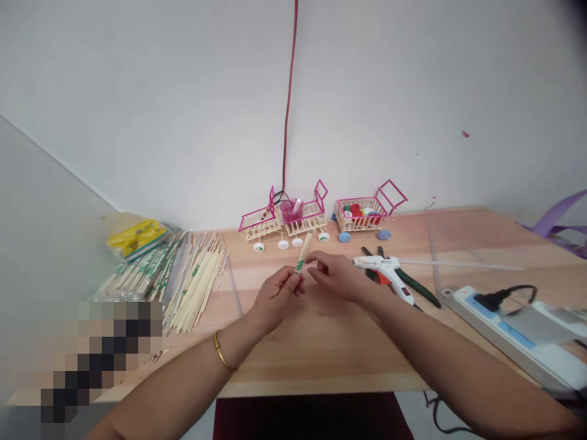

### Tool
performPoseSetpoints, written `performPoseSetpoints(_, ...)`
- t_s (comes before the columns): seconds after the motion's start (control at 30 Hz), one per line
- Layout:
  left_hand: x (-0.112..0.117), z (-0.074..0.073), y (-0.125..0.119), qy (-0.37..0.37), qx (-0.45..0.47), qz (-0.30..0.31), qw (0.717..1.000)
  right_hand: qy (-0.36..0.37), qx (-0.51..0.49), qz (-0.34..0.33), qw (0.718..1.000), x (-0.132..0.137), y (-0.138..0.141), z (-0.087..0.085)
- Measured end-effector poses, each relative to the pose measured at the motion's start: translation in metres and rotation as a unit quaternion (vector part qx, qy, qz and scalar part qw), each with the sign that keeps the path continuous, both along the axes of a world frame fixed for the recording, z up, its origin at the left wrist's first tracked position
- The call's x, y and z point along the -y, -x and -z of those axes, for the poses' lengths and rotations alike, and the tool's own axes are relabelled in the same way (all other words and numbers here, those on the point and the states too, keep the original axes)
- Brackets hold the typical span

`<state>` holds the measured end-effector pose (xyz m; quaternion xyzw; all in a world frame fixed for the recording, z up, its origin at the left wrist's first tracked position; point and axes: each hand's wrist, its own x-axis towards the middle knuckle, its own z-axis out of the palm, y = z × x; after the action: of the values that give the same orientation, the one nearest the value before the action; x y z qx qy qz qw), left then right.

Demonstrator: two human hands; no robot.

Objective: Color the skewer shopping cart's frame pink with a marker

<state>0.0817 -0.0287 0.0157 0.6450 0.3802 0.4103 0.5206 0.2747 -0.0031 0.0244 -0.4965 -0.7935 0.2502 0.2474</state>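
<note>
My left hand [277, 296] is closed in a pinch on the lower end of a short wooden chopstick piece [303, 250] with a green print, which stands tilted up and away above the wooden table [321, 348]. My right hand [337, 276] is right beside it, fingers curled, its fingertips touching the same piece near the green mark. A gold bangle [223, 354] is on my left wrist. Both hands hover over the middle of the table.
A heap of chopsticks [183, 281] lies at the left beside a yellow packet [136, 237]. Three small pink-and-wood carts [316, 214] stand at the wall. A white glue gun [385, 269], dark pliers [415, 284] and a power strip [499, 330] lie at the right.
</note>
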Motion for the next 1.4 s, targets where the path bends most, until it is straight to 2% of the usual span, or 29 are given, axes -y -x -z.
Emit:
performPoseSetpoints(0.1, 0.003, -0.001, -0.003, -0.026, -0.023, 0.008, 0.999, 0.013, -0.149, -0.063, 0.987, 0.005, 0.002, -0.007)
performPoseSetpoints(0.17, 0.004, -0.001, -0.005, -0.041, -0.035, 0.011, 0.998, -0.003, -0.201, -0.085, 0.976, 0.009, 0.003, -0.011)
performPoseSetpoints(0.3, 0.005, 0.001, -0.005, -0.063, -0.064, 0.024, 0.996, -0.059, -0.195, -0.071, 0.977, 0.015, 0.004, -0.015)
performPoseSetpoints(0.5, 0.003, 0.001, -0.003, -0.079, -0.120, 0.021, 0.989, -0.046, -0.165, -0.073, 0.983, 0.013, 0.007, -0.014)
performPoseSetpoints(0.63, -0.002, -0.008, 0.004, -0.112, -0.177, 0.031, 0.977, -0.054, -0.165, -0.081, 0.981, 0.013, 0.008, -0.014)
performPoseSetpoints(0.7, -0.008, -0.018, 0.014, -0.151, -0.248, -0.006, 0.957, -0.088, -0.161, -0.059, 0.981, 0.014, 0.007, -0.014)
performPoseSetpoints(0.73, -0.012, -0.024, 0.021, -0.170, -0.301, -0.040, 0.937, -0.111, -0.156, -0.043, 0.981, 0.014, 0.006, -0.014)
performPoseSetpoints(0.77, -0.016, -0.030, 0.029, -0.185, -0.366, -0.082, 0.908, -0.136, -0.150, -0.025, 0.979, 0.014, 0.005, -0.014)
performPoseSetpoints(0.83, -0.024, -0.040, 0.048, -0.181, -0.501, -0.166, 0.830, -0.178, -0.141, 0.001, 0.974, 0.015, 0.004, -0.014)
performPoseSetpoints(0.9, -0.031, -0.044, 0.067, -0.142, -0.620, -0.193, 0.747, -0.198, -0.137, 0.005, 0.971, 0.015, 0.004, -0.014)
performPoseSetpoints(0.93, -0.033, -0.044, 0.075, -0.118, -0.657, -0.191, 0.719, -0.195, -0.134, -0.001, 0.972, 0.016, 0.005, -0.014)
performPoseSetpoints(0.97, -0.035, -0.042, 0.081, -0.101, -0.680, -0.183, 0.703, -0.184, -0.128, -0.015, 0.975, 0.017, 0.006, -0.014)
performPoseSetpoints(1.07, -0.037, -0.033, 0.090, -0.048, -0.709, -0.167, 0.684, -0.133, -0.086, -0.076, 0.984, 0.018, 0.010, -0.011)
performPoseSetpoints(1.17, -0.038, -0.028, 0.095, -0.030, -0.716, -0.170, 0.676, -0.110, -0.063, -0.110, 0.986, 0.017, 0.012, -0.008)
performPoseSetpoints(1.27, -0.040, -0.033, 0.107, -0.028, -0.723, -0.177, 0.667, -0.107, -0.068, -0.106, 0.986, 0.015, 0.011, -0.006)
performPoseSetpoints(1.4, -0.048, -0.044, 0.137, -0.010, -0.733, -0.218, 0.644, -0.101, -0.083, -0.084, 0.988, 0.014, 0.009, -0.006)
